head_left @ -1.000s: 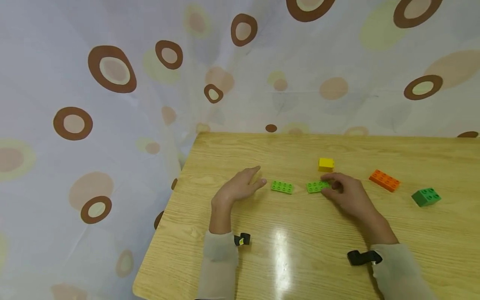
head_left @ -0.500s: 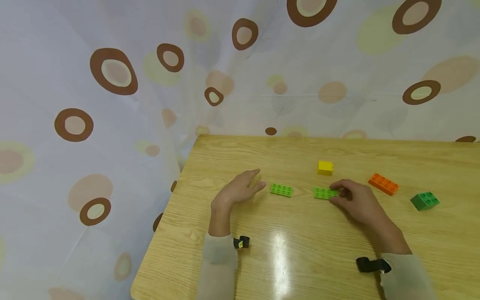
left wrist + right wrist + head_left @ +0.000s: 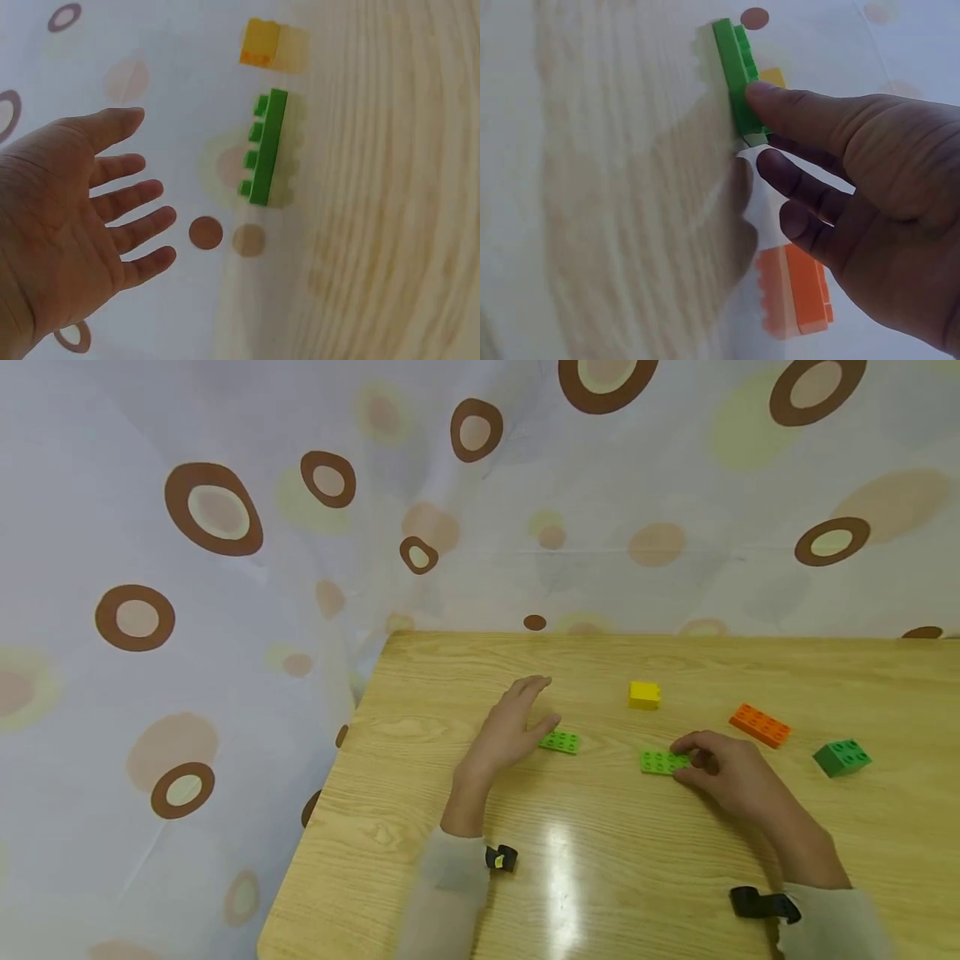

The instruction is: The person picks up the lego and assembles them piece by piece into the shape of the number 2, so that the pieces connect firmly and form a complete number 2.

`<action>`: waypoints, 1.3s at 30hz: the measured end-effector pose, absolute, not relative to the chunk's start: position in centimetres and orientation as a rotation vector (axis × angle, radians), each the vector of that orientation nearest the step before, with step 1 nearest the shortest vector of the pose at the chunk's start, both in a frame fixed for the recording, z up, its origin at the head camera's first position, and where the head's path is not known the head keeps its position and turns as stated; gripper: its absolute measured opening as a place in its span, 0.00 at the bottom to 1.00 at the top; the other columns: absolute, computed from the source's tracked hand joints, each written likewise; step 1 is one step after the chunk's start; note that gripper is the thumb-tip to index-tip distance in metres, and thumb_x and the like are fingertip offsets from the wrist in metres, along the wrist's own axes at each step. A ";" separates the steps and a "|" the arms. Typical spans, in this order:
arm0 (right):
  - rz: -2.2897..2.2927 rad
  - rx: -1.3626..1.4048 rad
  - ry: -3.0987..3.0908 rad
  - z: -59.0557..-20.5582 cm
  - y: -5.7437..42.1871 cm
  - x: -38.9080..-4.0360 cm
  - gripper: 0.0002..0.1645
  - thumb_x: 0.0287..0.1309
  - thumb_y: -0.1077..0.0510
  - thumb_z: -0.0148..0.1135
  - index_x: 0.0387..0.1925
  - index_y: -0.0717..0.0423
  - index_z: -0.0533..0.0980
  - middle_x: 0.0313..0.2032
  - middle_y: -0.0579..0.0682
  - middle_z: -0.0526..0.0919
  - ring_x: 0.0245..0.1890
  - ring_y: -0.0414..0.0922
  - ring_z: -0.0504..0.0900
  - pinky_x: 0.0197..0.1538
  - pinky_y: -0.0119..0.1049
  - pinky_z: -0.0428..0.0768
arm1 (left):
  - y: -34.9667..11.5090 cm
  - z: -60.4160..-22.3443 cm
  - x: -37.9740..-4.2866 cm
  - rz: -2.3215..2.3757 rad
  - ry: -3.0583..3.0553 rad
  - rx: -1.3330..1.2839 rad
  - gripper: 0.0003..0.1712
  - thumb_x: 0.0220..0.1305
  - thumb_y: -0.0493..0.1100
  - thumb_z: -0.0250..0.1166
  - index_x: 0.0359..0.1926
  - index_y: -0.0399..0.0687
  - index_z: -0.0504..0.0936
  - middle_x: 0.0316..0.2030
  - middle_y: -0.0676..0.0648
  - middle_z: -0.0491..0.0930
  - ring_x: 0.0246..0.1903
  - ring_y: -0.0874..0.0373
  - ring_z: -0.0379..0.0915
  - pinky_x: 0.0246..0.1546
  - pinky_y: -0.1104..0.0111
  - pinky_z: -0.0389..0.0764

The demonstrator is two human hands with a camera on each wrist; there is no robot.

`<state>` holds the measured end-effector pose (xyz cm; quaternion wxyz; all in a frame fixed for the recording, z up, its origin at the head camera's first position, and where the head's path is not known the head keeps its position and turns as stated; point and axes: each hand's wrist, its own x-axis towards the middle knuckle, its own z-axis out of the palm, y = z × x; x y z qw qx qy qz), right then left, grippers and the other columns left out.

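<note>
My right hand (image 3: 735,777) pinches the right end of a flat light-green toy brick (image 3: 656,762) between thumb and fingers, its studs facing up. In the right wrist view the thumb lies against the green brick (image 3: 735,71). My left hand (image 3: 506,735) is spread with straight fingers beside a second flat light-green brick (image 3: 561,742). From the head its thumb overlaps that brick's left end, but the left wrist view shows a gap between the fingers and the green brick (image 3: 268,148).
Behind the two flat bricks lies a yellow brick (image 3: 643,696). An orange brick (image 3: 760,725) and a taller dark-green brick (image 3: 842,757) sit to the right. The wooden table (image 3: 622,877) ends at the left and meets a patterned sheet (image 3: 480,510) at the back.
My right hand has moved right and toward me, taking its light-green brick with it. My left hand has shifted right, closer to the other light-green brick.
</note>
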<state>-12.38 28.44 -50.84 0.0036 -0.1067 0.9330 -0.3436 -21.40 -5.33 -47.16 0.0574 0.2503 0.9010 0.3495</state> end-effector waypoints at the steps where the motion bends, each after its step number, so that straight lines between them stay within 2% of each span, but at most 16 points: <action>1: -1.071 -0.340 2.915 -50.8 28.7 -12.3 0.18 0.63 0.60 0.76 0.54 0.53 0.84 0.45 0.49 0.88 0.44 0.48 0.82 0.46 0.44 0.83 | -4.7 -47.4 -21.5 1.099 2.718 0.784 0.37 0.79 0.52 0.63 0.81 0.50 0.62 0.80 0.47 0.60 0.77 0.47 0.61 0.73 0.53 0.70; 7: -1.076 -0.353 2.868 -50.5 29.9 -12.1 0.17 0.63 0.60 0.76 0.53 0.52 0.84 0.45 0.47 0.87 0.43 0.45 0.81 0.45 0.39 0.83 | -0.8 -48.6 -21.8 1.253 2.638 0.861 0.38 0.77 0.51 0.66 0.81 0.52 0.63 0.78 0.50 0.61 0.77 0.52 0.59 0.74 0.56 0.69; 15: -1.115 -0.376 2.840 -50.2 30.7 -12.2 0.17 0.62 0.59 0.77 0.52 0.53 0.85 0.46 0.48 0.87 0.42 0.45 0.81 0.46 0.40 0.82 | 4.4 -48.9 -22.4 1.143 2.626 0.963 0.39 0.77 0.53 0.66 0.81 0.52 0.62 0.79 0.50 0.61 0.77 0.54 0.60 0.74 0.61 0.69; 21: -1.186 -0.369 2.811 -50.4 30.7 -12.0 0.17 0.62 0.60 0.77 0.52 0.54 0.85 0.45 0.47 0.87 0.41 0.43 0.80 0.45 0.36 0.82 | 7.7 -49.2 -23.4 1.091 2.618 1.002 0.38 0.77 0.52 0.66 0.80 0.53 0.63 0.78 0.50 0.61 0.76 0.54 0.61 0.74 0.63 0.69; 24: -1.212 -0.366 2.796 -50.5 31.1 -12.0 0.16 0.62 0.60 0.77 0.52 0.54 0.85 0.44 0.46 0.86 0.39 0.42 0.78 0.44 0.35 0.81 | 9.3 -49.6 -23.8 1.047 2.616 0.980 0.38 0.77 0.50 0.67 0.80 0.54 0.63 0.78 0.50 0.61 0.76 0.53 0.62 0.74 0.61 0.69; 29: -1.251 -0.362 2.780 -50.9 30.5 -12.0 0.16 0.62 0.61 0.77 0.51 0.53 0.85 0.42 0.45 0.86 0.38 0.40 0.78 0.42 0.33 0.80 | 9.5 -49.8 -24.2 0.903 2.688 0.937 0.36 0.76 0.45 0.67 0.80 0.55 0.65 0.78 0.49 0.63 0.76 0.51 0.62 0.75 0.53 0.67; 31: -1.259 -0.354 2.778 -50.9 30.4 -11.9 0.16 0.61 0.62 0.77 0.50 0.53 0.85 0.41 0.45 0.86 0.37 0.40 0.77 0.41 0.33 0.80 | 9.7 -49.8 -24.4 0.840 2.722 0.933 0.35 0.77 0.44 0.67 0.79 0.55 0.66 0.75 0.48 0.67 0.74 0.50 0.65 0.73 0.51 0.69; 35: -1.257 -0.347 2.770 -50.7 30.6 -12.0 0.16 0.62 0.62 0.77 0.50 0.53 0.85 0.38 0.45 0.84 0.35 0.40 0.77 0.39 0.33 0.79 | 10.1 -50.1 -24.8 0.737 2.772 0.948 0.29 0.77 0.43 0.67 0.75 0.54 0.73 0.67 0.48 0.77 0.64 0.51 0.75 0.66 0.54 0.76; 39: -1.235 -0.327 2.771 -50.5 31.1 -12.1 0.16 0.61 0.61 0.77 0.50 0.52 0.85 0.37 0.44 0.83 0.35 0.41 0.76 0.38 0.33 0.78 | 10.5 -50.5 -25.0 0.758 2.761 0.972 0.23 0.76 0.43 0.67 0.69 0.57 0.80 0.60 0.49 0.81 0.58 0.54 0.79 0.63 0.57 0.78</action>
